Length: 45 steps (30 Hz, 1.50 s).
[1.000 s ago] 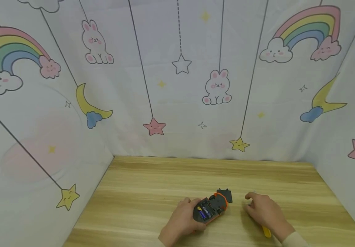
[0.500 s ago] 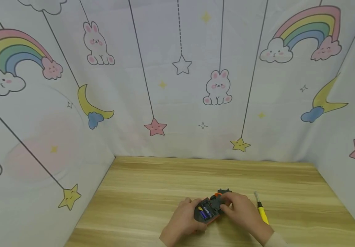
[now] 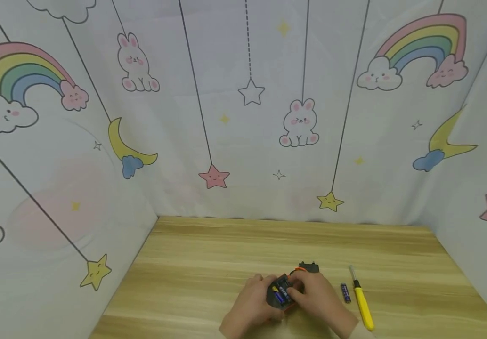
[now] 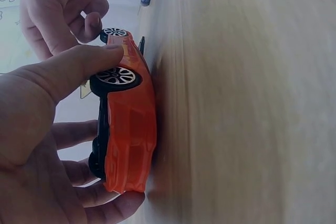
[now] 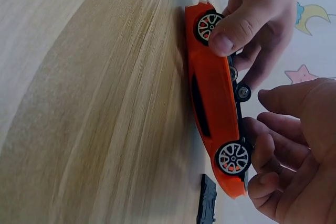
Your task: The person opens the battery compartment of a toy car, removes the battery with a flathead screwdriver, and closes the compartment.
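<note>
An orange toy car [image 5: 212,85] lies wheels up on the table, its black underside [image 3: 274,299] and battery compartment exposed. Gripping the car's end and sides is my left hand [image 3: 249,302], with the thumb beside a wheel in the left wrist view. Inside the compartment sit batteries [image 3: 280,296], partly covered by fingers. My right hand [image 3: 319,295] reaches over the car, thumb and index fingertips right at the compartment; I cannot tell whether they pinch a battery. To the right lies a loose purple-blue battery [image 3: 345,293].
A yellow-handled screwdriver [image 3: 363,306] lies right of the loose battery, its tip pointing toward the back. Just beyond the car is a flat black plastic piece [image 3: 309,267]. Printed cloth walls [image 3: 243,188] rise along the wooden table's [image 3: 209,249] back and sides.
My right hand has moved left from beside the screwdriver to the car's battery compartment, uncovering the screwdriver and the loose battery. My left hand keeps its grip on the car.
</note>
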{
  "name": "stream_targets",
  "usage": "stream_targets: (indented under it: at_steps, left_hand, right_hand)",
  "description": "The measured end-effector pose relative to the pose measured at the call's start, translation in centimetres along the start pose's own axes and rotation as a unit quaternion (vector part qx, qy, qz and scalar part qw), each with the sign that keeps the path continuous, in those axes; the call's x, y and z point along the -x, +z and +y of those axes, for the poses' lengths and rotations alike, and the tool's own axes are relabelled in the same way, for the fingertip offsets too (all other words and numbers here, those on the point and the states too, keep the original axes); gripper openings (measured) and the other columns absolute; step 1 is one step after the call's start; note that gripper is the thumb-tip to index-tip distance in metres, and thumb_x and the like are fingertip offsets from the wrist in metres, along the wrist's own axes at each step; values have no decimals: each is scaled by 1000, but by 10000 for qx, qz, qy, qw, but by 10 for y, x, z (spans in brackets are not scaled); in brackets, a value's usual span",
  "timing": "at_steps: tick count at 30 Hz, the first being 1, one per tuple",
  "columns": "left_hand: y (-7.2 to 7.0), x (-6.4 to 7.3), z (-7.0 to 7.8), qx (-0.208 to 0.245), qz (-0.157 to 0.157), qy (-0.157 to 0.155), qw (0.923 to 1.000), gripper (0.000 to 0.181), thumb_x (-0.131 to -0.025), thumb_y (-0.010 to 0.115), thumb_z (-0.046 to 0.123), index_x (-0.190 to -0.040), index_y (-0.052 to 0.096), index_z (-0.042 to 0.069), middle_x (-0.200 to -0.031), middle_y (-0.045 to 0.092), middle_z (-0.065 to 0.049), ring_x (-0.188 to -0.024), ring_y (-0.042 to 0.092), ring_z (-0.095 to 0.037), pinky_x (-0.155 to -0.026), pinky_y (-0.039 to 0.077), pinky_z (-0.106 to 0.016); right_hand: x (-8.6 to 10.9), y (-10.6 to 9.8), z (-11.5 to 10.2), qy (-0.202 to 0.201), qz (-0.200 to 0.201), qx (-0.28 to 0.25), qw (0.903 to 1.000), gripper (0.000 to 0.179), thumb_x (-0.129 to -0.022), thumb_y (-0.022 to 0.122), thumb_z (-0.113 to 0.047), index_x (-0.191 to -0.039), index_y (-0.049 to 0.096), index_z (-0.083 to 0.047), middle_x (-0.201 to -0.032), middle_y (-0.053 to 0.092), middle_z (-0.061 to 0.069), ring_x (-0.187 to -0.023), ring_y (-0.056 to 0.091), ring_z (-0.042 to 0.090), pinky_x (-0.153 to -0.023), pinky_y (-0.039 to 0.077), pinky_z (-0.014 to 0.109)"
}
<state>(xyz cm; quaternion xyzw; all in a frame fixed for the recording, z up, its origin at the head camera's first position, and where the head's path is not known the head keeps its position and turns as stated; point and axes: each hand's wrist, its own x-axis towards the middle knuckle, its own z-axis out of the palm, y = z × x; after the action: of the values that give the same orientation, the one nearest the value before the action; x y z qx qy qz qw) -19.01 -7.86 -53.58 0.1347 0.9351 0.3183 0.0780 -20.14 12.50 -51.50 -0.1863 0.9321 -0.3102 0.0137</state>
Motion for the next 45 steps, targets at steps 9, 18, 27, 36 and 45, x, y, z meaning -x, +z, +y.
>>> stream_targets:
  at_steps: [9,18,27,36,45]
  left_hand:
    - [1,1,1,31,40,103,9999,82,-64,91,36,-139,62,18,-98,53,3,-85,45,-14,-68,42,-27]
    - [6,4,2,208,65,90,9997,83,-62,93,34,-137,63,18,-98,54,2,-86,45,-14,-70,42,-27]
    - [5,4,1,215,-24,36,9998,84,-62,93,33,-139,63,16,-99,55,2,-86,46,-14,-72,43,-29]
    - [3,2,0,136,-14,51,9999,86,-61,93,35,-139,62,15,-97,54,1,-84,46,-15,-71,43,-30]
    - [0,-1,0,111,16,16,9999,88,-61,94,37,-140,61,16,-98,54,2,-86,47,-15,-72,45,-32]
  right_hand:
    - [-1,6,-8,-213,-269,146,9993,22,-84,83,-29,-98,74,-15,-72,63,-15,-64,53,1,-58,45,25]
    - [0,6,-15,138,-296,364,9988,13,-82,82,-19,-90,75,-13,-71,65,-11,-64,57,5,-59,50,29]
    - [0,0,-18,431,-489,688,9955,12,-79,81,-11,-90,78,-12,-74,67,-6,-67,58,8,-62,53,34]
    - [4,-7,-24,546,-499,1060,9916,9,-77,79,-7,-85,78,-10,-76,70,-2,-67,57,14,-60,52,35]
    - [7,-15,-23,802,-465,1055,9901,7,-79,79,-8,-80,74,-12,-79,66,-1,-71,59,15,-65,54,40]
